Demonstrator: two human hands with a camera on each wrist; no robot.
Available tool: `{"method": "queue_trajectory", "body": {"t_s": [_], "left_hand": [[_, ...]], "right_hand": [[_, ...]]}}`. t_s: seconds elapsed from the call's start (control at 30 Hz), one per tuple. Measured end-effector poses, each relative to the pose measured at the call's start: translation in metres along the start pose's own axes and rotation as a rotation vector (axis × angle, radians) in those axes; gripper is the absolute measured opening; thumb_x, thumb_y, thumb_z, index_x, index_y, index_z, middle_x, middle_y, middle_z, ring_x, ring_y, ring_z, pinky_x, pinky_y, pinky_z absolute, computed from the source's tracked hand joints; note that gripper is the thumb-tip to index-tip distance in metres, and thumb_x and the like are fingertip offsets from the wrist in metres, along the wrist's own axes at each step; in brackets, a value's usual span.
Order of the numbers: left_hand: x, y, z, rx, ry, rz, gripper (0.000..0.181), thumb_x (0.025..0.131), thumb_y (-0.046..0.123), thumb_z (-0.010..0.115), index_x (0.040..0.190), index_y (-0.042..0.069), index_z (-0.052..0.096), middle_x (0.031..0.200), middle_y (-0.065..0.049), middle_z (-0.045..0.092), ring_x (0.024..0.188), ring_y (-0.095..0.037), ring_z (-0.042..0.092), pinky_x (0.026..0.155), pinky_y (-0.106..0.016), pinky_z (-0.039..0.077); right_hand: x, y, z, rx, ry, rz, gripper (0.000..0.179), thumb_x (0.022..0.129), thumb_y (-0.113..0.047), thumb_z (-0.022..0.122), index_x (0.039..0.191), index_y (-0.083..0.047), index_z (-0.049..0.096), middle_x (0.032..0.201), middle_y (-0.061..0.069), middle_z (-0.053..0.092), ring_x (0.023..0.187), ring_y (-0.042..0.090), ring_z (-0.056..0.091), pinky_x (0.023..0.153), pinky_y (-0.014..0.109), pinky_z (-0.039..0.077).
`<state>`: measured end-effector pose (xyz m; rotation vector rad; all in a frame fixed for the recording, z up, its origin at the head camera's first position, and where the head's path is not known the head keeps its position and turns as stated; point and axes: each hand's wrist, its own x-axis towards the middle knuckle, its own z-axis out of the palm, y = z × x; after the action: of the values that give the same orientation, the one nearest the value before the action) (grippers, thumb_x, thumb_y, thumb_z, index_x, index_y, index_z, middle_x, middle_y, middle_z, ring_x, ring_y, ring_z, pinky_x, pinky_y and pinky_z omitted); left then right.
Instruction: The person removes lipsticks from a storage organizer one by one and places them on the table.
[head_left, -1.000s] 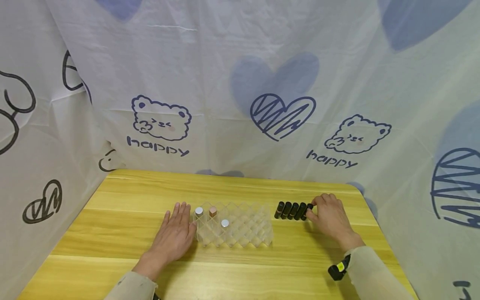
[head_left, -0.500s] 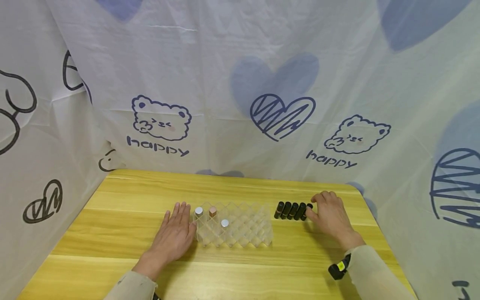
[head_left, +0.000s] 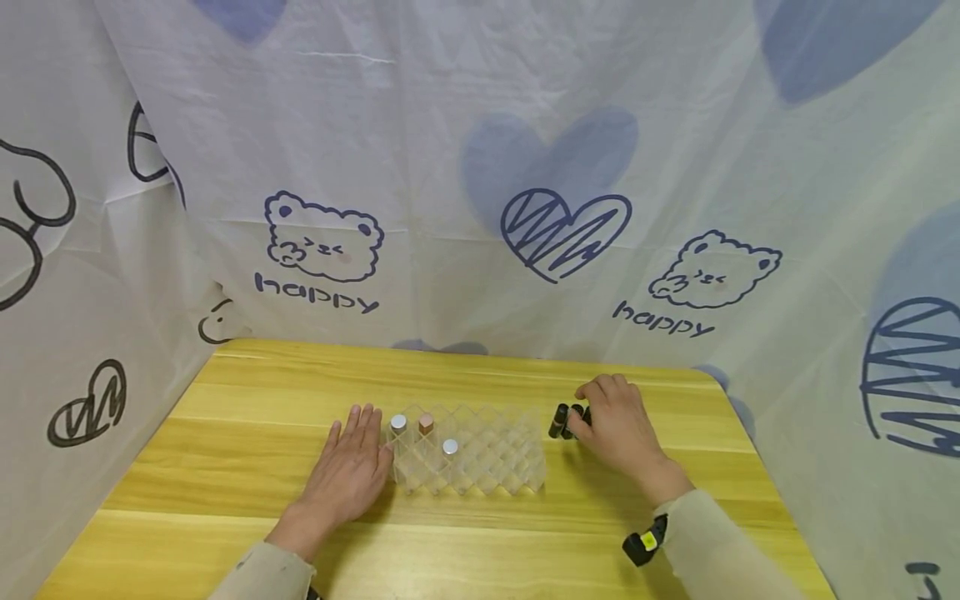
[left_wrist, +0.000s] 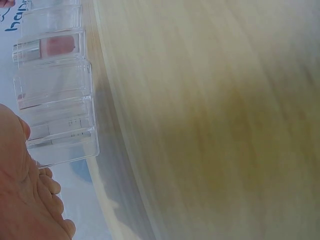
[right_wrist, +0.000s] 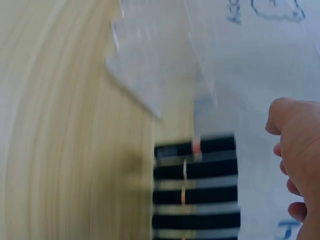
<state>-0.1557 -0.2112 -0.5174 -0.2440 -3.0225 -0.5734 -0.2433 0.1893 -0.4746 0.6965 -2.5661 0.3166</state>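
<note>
My left hand [head_left: 345, 471] lies flat with straight fingers on the wooden table, its thumb against the left end of a clear lipstick organizer [head_left: 487, 467] with diamond-shaped slots. Two silver-capped tubes, one at the back left [head_left: 398, 423] and one further forward [head_left: 450, 447], stand in it beside a brown-capped tube [head_left: 426, 423]. Through the clear wall, the left wrist view shows a pink tube with a silver cap [left_wrist: 57, 46]. My right hand [head_left: 618, 425] hovers over a row of black lipstick tubes [right_wrist: 210, 194], hiding several from the head view. It holds nothing; its fingers are loosely bent.
The wooden table [head_left: 480, 550] runs up to a white cloth backdrop [head_left: 450, 317] with bear and heart drawings. Cloth also hangs along the left and right sides. A black device [head_left: 645, 542] is strapped at my right wrist.
My right hand has moved left, from the right end of the black lipstick row to over its middle. The left hand, organizer and tubes in it have stayed put.
</note>
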Motion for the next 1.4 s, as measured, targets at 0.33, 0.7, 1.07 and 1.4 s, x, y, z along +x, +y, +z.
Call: {"method": "queue_trajectory", "body": {"t_s": [0.33,0.7,1.07,1.4], "left_hand": [[-0.001,0.000,0.001,-0.008,0.002,-0.005,0.065,0.116,0.035,0.033,0.163,-0.009,0.025,0.170,-0.027,0.024,0.161,-0.043,0.018,0.131,-0.063,0.013],[-0.001,0.000,0.000,-0.014,-0.001,-0.005,0.065,0.116,0.035,0.032,0.163,-0.009,0.025,0.171,-0.027,0.024,0.161,-0.043,0.018,0.131,-0.063,0.013],[0.000,0.000,-0.001,-0.009,0.001,-0.004,0.065,0.115,0.034,0.032,0.163,-0.009,0.026,0.170,-0.027,0.025,0.161,-0.043,0.018,0.131,-0.063,0.013],[0.000,-0.001,0.000,-0.013,-0.007,-0.005,0.065,0.115,0.034,0.033,0.163,-0.009,0.025,0.171,-0.027,0.024,0.161,-0.043,0.017,0.131,-0.063,0.013]], "right_hand": [[0.016,-0.057,0.013,0.025,0.067,-0.196,0.021,0.091,-0.023,0.079,0.102,-0.007,0.069,0.097,0.008,0.065,0.089,0.030,0.058,0.077,0.046,0.047],[0.024,-0.098,0.025,0.032,0.049,-0.281,0.025,0.088,-0.026,0.082,0.102,-0.010,0.070,0.100,0.004,0.065,0.089,0.026,0.056,0.075,0.039,0.043],[0.026,-0.128,0.034,0.016,-0.051,-0.328,0.023,0.092,-0.030,0.075,0.105,-0.012,0.070,0.102,0.002,0.064,0.089,0.022,0.052,0.077,0.036,0.041],[0.023,-0.139,0.049,-0.020,-0.131,-0.306,0.023,0.096,-0.036,0.072,0.101,-0.014,0.070,0.100,-0.001,0.064,0.089,0.020,0.051,0.078,0.034,0.041]]}}
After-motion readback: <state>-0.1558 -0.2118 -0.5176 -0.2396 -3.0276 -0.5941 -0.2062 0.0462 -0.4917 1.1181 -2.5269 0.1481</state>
